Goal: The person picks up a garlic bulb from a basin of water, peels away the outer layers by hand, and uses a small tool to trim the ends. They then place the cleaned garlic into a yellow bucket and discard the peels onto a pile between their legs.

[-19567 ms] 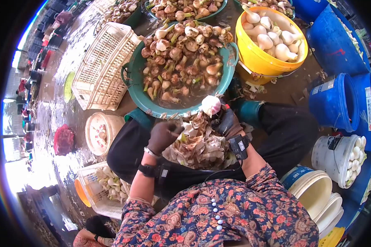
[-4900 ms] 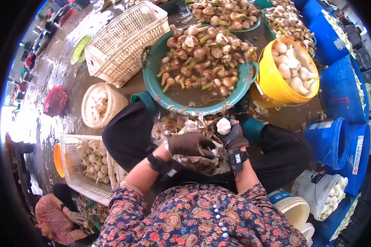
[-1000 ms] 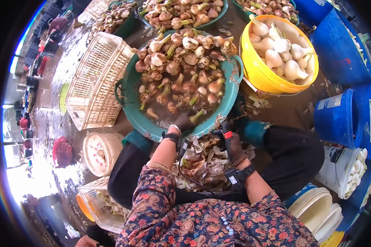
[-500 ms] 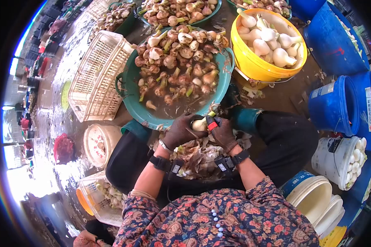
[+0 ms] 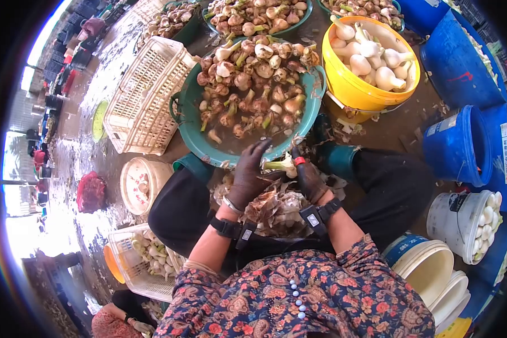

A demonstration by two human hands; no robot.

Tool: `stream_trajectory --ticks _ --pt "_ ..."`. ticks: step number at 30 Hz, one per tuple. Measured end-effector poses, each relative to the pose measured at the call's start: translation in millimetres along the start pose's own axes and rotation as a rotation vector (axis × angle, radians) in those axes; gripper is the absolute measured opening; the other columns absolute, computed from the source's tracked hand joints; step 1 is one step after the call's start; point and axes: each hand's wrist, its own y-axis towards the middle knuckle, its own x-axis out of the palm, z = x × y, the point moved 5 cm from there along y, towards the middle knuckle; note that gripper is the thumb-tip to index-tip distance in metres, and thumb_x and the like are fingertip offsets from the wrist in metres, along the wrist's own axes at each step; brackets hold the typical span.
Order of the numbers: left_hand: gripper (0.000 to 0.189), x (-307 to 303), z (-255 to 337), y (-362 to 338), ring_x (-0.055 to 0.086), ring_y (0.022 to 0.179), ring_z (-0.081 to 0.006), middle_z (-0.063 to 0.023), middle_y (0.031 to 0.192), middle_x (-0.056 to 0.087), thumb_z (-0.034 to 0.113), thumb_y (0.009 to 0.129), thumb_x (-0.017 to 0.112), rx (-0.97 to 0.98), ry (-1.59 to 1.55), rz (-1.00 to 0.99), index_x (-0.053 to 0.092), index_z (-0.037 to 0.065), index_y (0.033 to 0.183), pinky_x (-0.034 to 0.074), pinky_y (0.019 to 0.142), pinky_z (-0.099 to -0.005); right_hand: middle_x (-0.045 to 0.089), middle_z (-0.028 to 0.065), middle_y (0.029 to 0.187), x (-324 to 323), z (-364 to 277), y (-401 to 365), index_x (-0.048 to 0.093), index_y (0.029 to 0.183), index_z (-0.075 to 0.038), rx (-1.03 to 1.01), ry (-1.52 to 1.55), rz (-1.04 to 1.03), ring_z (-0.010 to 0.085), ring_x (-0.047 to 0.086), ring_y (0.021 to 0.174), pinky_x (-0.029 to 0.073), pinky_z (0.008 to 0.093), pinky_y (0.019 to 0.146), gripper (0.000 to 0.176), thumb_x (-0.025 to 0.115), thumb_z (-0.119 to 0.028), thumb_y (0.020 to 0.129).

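Note:
My left hand (image 5: 249, 179), in a dark glove, has its fingers stretched out beside a garlic bulb (image 5: 289, 167). The bulb's green-white stem points left toward that palm. In my right hand (image 5: 310, 179), also dark-gloved with a red band round one finger, the bulb is gripped at its right side. Below both hands, a heap of torn garlic skins (image 5: 273, 211) lies in my lap. Just beyond them stands a green tub (image 5: 194, 138) of murky water, piled with brown, unpeeled garlic (image 5: 242, 81).
A yellow bucket (image 5: 366, 98) of white garlic stands at the upper right. Blue buckets (image 5: 448, 147) and a white bucket (image 5: 453, 219) of garlic line the right. To the left are plastic crates (image 5: 143, 101) and a white tub (image 5: 135, 188). Another person's arm (image 5: 118, 318) shows at lower left.
My left hand has opened and come off the bulb, its fingers now pointing up toward the tub. The bulb has turned, its stem now leftward, and stays in my right hand. The view shifted slightly.

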Motion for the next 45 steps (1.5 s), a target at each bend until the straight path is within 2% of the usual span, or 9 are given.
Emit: stream_trajectory --ticks 9,12,17,19,27,30,34,42,45 --pt "0.031 34.5 -57.4 -26.6 0.062 0.081 -0.015 -0.0136 0.09 0.066 0.007 0.079 0.066 -0.841 -1.032 -0.17 0.058 -0.005 0.107 0.049 0.072 -0.0296 0.056 0.0071 0.111 -4.3 2.7 14.9 0.051 0.118 0.002 -0.182 -0.034 -0.236 0.0129 0.051 0.104 0.039 0.0268 0.091 0.039 0.05 -0.028 0.092" --pt "0.041 0.2 -21.6 -23.8 0.064 0.087 -0.0228 -0.0167 0.095 0.065 0.007 0.078 0.067 -0.002 -0.223 -0.03 0.054 -0.004 0.115 0.049 0.074 -0.031 0.056 0.0074 0.116 0.2 -7.8 10.1 0.05 0.12 0.002 -0.369 -0.101 -0.235 0.0138 0.05 0.107 0.039 0.0269 0.093 0.038 0.051 -0.023 0.091" --pt "0.026 11.5 -53.6 -34.9 0.063 0.082 -0.0166 -0.0081 0.092 0.065 0.012 0.087 0.059 -0.544 -0.904 0.008 0.058 -0.002 0.109 0.05 0.071 -0.0287 0.057 0.0108 0.114 8.5 -23.3 1.6 0.052 0.119 -0.001 -0.486 -0.293 -0.135 0.0197 0.053 0.106 0.041 0.0305 0.093 0.039 0.061 -0.013 0.082" --pt "0.023 18.7 -61.7 -34.0 0.061 0.08 -0.0134 -0.0056 0.09 0.065 0.014 0.088 0.057 -0.684 -1.084 -0.034 0.06 -0.001 0.105 0.049 0.069 -0.0268 0.058 0.0134 0.102 34.5 -39.9 -18.5 0.059 0.11 -0.005 -0.965 -1.107 -0.063 0.0267 0.055 0.097 0.043 0.0334 0.087 0.037 0.066 -0.01 0.075" --pt "0.017 -1.1 -50.0 -36.2 0.056 0.076 -0.0094 -0.0015 0.084 0.063 0.017 0.087 0.06 -0.459 -0.781 0.016 0.063 0.002 0.094 0.047 0.07 -0.0247 0.063 0.0099 0.076 1.4 3.5 16.0 0.063 0.096 -0.004 -0.348 -0.106 0.116 0.0183 0.057 0.07 0.044 0.0285 0.065 0.018 0.062 -0.014 0.081" --pt "0.019 -3.0 -45.5 -45.7 0.057 0.081 -0.01 -0.0021 0.088 0.064 0.015 0.085 0.062 -0.452 -0.936 -0.05 0.064 0.0 0.096 0.047 0.075 -0.0251 0.065 0.0055 0.086 -39.6 36.8 36.6 0.063 0.1 -0.004 -0.681 -0.895 0.122 0.0126 0.057 0.074 0.044 0.0283 0.064 0.021 0.057 -0.02 0.088" --pt "0.019 -25.5 -10.2 -59.1 0.059 0.082 -0.0124 -0.0057 0.088 0.066 0.011 0.081 0.063 -0.433 -0.942 -0.512 0.064 -0.002 0.095 0.047 0.076 -0.0261 0.066 0.0027 0.094 -66.7 61.6 57.5 0.056 0.12 -0.013 -0.046 0.577 0.201 0.0208 0.062 0.081 0.048 0.0309 0.071 0.036 0.047 -0.032 0.091" --pt "0.063 -36.2 -40.1 -41.6 0.059 0.095 -0.02 -0.0133 0.109 0.061 0.028 0.073 0.075 -0.265 0.078 -0.464 0.047 0.0 0.123 0.048 0.08 -0.0335 0.059 -0.0003 0.075 -46.2 40.4 46.2 0.061 0.103 -0.013 -0.014 0.284 0.197 0.0087 0.052 0.061 0.039 0.0245 0.051 0.037 0.054 -0.045 0.086" --pt "0.059 19.9 -54.5 -26.9 0.059 0.082 -0.0147 -0.0078 0.099 0.062 0.023 0.076 0.073 -0.329 -0.541 -0.342 0.047 0.001 0.124 0.048 0.071 -0.0285 0.06 0.0001 0.075 -3.8 4.4 22.0 0.064 0.089 -0.008 -0.324 -0.184 0.156 0.0104 0.054 0.065 0.043 0.0237 0.059 0.043 0.059 -0.05 0.083"
